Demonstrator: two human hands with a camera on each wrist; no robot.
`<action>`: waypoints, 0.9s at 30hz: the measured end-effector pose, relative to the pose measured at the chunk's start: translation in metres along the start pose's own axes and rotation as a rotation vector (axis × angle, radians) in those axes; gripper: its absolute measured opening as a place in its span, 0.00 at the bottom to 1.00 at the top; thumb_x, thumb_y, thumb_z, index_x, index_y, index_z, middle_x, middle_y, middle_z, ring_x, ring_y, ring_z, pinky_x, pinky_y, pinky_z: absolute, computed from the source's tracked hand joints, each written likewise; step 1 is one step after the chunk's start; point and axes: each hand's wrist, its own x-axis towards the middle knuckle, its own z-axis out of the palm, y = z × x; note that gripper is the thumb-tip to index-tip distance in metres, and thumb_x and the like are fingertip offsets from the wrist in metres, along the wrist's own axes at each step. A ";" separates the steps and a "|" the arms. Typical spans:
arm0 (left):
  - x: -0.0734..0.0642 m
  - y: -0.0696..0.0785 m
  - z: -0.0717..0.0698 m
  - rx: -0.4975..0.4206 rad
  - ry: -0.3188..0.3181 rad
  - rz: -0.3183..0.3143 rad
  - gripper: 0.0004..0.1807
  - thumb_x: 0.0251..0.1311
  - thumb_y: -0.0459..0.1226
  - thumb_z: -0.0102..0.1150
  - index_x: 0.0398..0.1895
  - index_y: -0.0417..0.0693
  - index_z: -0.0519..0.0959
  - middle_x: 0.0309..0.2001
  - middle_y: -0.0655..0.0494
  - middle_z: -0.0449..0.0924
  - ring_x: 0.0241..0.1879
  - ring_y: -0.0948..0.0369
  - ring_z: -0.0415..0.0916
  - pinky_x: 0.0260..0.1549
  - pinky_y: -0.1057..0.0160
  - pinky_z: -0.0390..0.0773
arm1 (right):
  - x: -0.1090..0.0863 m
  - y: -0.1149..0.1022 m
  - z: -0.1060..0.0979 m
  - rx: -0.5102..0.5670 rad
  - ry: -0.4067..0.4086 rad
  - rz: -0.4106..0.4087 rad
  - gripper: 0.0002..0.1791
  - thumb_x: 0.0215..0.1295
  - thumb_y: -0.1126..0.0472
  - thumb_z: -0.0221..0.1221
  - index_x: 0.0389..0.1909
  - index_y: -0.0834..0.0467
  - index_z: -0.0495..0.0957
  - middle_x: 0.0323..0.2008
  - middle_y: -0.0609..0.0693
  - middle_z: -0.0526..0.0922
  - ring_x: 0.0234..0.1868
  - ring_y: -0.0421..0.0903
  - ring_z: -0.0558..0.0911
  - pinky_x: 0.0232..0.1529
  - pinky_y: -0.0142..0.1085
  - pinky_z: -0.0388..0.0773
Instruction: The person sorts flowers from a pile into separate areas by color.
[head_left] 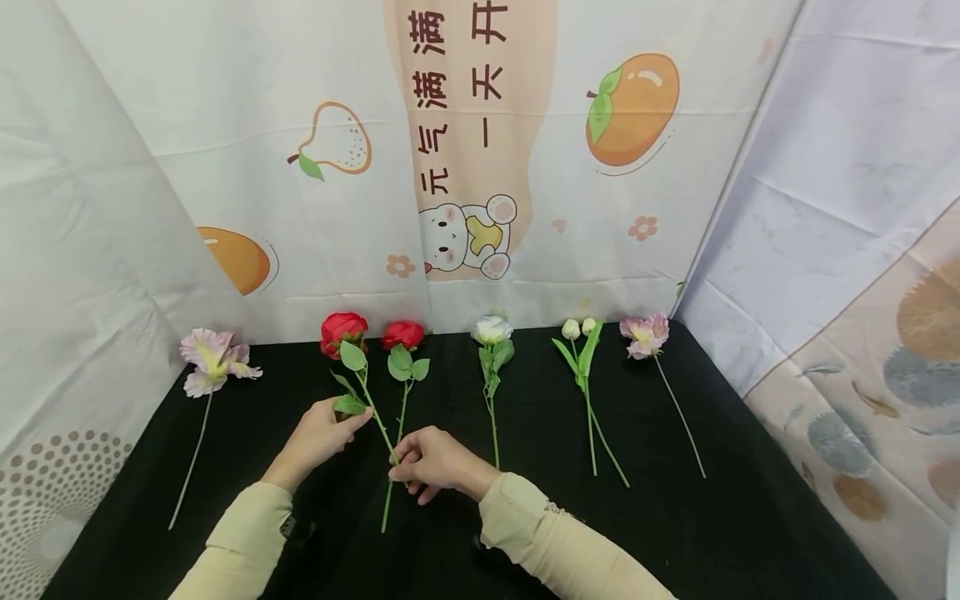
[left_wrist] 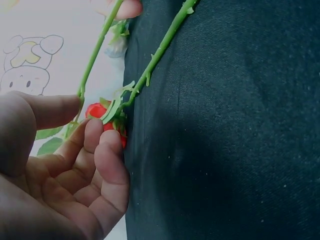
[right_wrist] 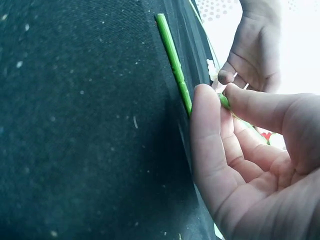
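Both hands are on one artificial red rose (head_left: 343,333), its bloom leaning toward the back cloth. My left hand (head_left: 322,433) pinches its green stem by the leaves; in the left wrist view the thumb presses the stem (left_wrist: 92,62) against the fingers. Lower down, my right hand (head_left: 438,462) holds the stem between thumb and forefinger, where the right wrist view shows the green stem tip (right_wrist: 224,101). A second red rose (head_left: 403,334) lies just right of it on the black cloth, its stem passing beneath the right hand.
On the black-covered table (head_left: 675,542) lie a white rose (head_left: 492,330), white tulips (head_left: 583,367) and a pale purple flower (head_left: 645,335) to the right. Another purple flower (head_left: 213,360) lies at far left. Printed cloth (head_left: 337,225) hangs behind.
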 end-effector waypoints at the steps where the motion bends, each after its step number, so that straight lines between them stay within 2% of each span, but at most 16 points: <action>1: 0.000 0.000 0.001 0.008 -0.003 -0.003 0.19 0.70 0.50 0.61 0.32 0.44 0.76 0.24 0.52 0.77 0.24 0.58 0.75 0.26 0.60 0.76 | 0.000 0.000 0.000 -0.004 0.004 0.001 0.03 0.66 0.66 0.67 0.37 0.59 0.82 0.24 0.50 0.81 0.21 0.42 0.79 0.20 0.38 0.82; 5: 0.002 -0.002 0.004 0.041 -0.015 -0.005 0.20 0.71 0.51 0.60 0.34 0.43 0.77 0.24 0.52 0.78 0.23 0.58 0.75 0.25 0.60 0.76 | 0.002 0.000 0.001 -0.027 0.026 0.008 0.03 0.65 0.66 0.68 0.35 0.58 0.82 0.22 0.50 0.80 0.20 0.42 0.79 0.20 0.37 0.82; 11: 0.004 -0.005 0.010 0.063 -0.036 -0.006 0.25 0.72 0.50 0.58 0.51 0.34 0.80 0.27 0.52 0.80 0.25 0.59 0.76 0.25 0.60 0.76 | 0.005 -0.003 0.002 -0.030 0.046 0.036 0.05 0.64 0.66 0.69 0.34 0.58 0.81 0.22 0.52 0.81 0.20 0.44 0.79 0.20 0.38 0.82; 20: 0.008 -0.007 0.010 0.065 -0.045 -0.025 0.25 0.73 0.49 0.58 0.52 0.32 0.79 0.27 0.51 0.80 0.25 0.58 0.76 0.26 0.59 0.77 | 0.008 -0.003 0.005 -0.061 0.039 0.046 0.08 0.64 0.67 0.68 0.40 0.60 0.79 0.24 0.49 0.82 0.19 0.43 0.79 0.19 0.38 0.81; 27: 0.011 -0.008 0.012 0.055 -0.084 -0.039 0.25 0.73 0.48 0.57 0.53 0.31 0.79 0.30 0.51 0.81 0.28 0.58 0.77 0.28 0.58 0.80 | 0.008 -0.002 0.007 -0.094 0.032 0.047 0.11 0.63 0.67 0.69 0.43 0.60 0.78 0.24 0.50 0.82 0.17 0.44 0.79 0.17 0.38 0.80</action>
